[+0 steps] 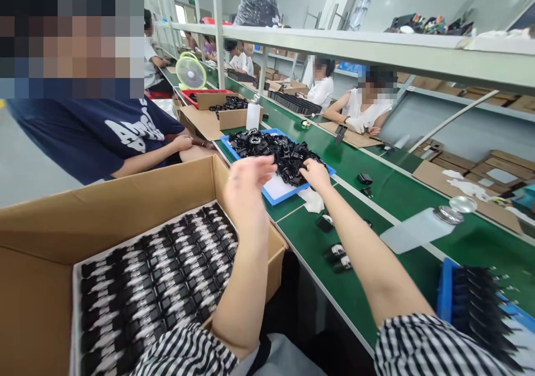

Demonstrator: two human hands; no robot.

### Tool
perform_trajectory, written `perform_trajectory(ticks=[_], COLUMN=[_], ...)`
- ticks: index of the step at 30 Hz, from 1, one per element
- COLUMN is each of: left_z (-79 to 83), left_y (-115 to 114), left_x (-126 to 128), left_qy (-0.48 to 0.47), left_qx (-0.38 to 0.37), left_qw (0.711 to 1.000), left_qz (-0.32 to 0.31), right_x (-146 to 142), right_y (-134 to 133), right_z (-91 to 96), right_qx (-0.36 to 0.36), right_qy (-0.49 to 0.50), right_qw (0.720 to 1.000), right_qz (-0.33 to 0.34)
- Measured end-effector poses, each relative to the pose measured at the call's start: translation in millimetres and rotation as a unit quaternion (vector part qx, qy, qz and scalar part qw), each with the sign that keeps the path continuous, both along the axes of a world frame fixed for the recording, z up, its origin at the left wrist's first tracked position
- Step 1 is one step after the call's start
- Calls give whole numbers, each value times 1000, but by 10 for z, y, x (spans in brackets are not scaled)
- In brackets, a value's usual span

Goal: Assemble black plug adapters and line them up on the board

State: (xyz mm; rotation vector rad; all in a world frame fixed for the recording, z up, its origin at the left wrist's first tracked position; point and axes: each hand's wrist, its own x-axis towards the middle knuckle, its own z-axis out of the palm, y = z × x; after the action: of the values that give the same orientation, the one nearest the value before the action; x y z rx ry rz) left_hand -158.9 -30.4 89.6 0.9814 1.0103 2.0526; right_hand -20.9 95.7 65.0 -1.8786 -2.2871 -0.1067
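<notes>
My right hand (316,175) reaches to the near right edge of a heap of small black plastic parts (280,147). Its fingertips are pinched on one of these dark pieces, whose exact kind I cannot make out. The heap lies in a blue-rimmed tray (273,200) with a white bottom. My left hand (246,184), slightly blurred, hovers between that tray and a cardboard box (167,184), fingers stretched out and holding nothing visible. Inside the box, black parts with whitish portions (167,270) sit in tidy rows, partly hidden by my left forearm.
Several black pieces (339,258) lie on the green bench (292,225) beside a white cloth (311,200). A translucent bottle (422,231) is at right, near another blue tray (446,287) of black parts. A co-worker in a navy shirt (96,136) sits at left. A shelf (376,47) crosses above.
</notes>
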Motion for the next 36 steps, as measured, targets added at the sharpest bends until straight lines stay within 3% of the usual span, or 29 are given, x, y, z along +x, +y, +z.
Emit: perform_trajectory(ticks=[2,4,6,8,10,13,16,17,18,19,21,22,23,25,27,29,32,36], left_z=[-107,-201,-259,-276,-265,-238,-247,-270,-306,-359,-514,-613,-721,-938,-1118,-1232,-1293,-1287], left_y=[99,150,119,18,-105,-233,-265,-266,-271,-282,-336,-380,-433,-548,-635,-664,-612,-521], left_x=[243,473,645,749,806,874,942,955,963,967,977,993,1020,1109,1221,1315,1370,1349], left_qy=[2,10,0,-22,-35,-24,0,20,50,94,215,281,343,441,489,500,496,472], left_qx=[-93,-160,-148,-98,-68,-91,-146,-157,-165,-168,-163,-154,-141,-122,-124,-135,-130,-122], left_qw=[994,971,940,907,863,760,685,683,701,739,836,869,881,865,844,840,846,854], left_qz=[-59,-178,-307,-409,-499,-643,-714,-713,-692,-646,-477,-377,-294,-207,-185,-162,-147,-181], right_x=[103,228,377,554,749,1002,1131,1152,1169,1187,1236,1269,1305,1375,1428,1455,1463,1464], right_y=[-263,-625,-1023,-1374,-1621,-1784,-1810,-1812,-1814,-1817,-1821,-1820,-1816,-1800,-1779,-1762,-1759,-1781], right_z=[181,358,510,619,673,640,503,447,390,331,204,133,57,-112,-282,-430,-578,-633], right_qx=[51,117,141,104,31,-107,-188,-186,-169,-145,-113,-108,-108,-109,-98,-94,-102,-76], right_qy=[3,-9,-7,75,240,442,504,513,522,525,500,476,445,380,339,328,337,328], right_qw=[998,988,979,978,956,874,821,814,813,819,849,867,886,917,934,937,930,934], right_qz=[37,100,148,164,163,169,195,199,195,180,126,95,70,46,51,73,100,117])
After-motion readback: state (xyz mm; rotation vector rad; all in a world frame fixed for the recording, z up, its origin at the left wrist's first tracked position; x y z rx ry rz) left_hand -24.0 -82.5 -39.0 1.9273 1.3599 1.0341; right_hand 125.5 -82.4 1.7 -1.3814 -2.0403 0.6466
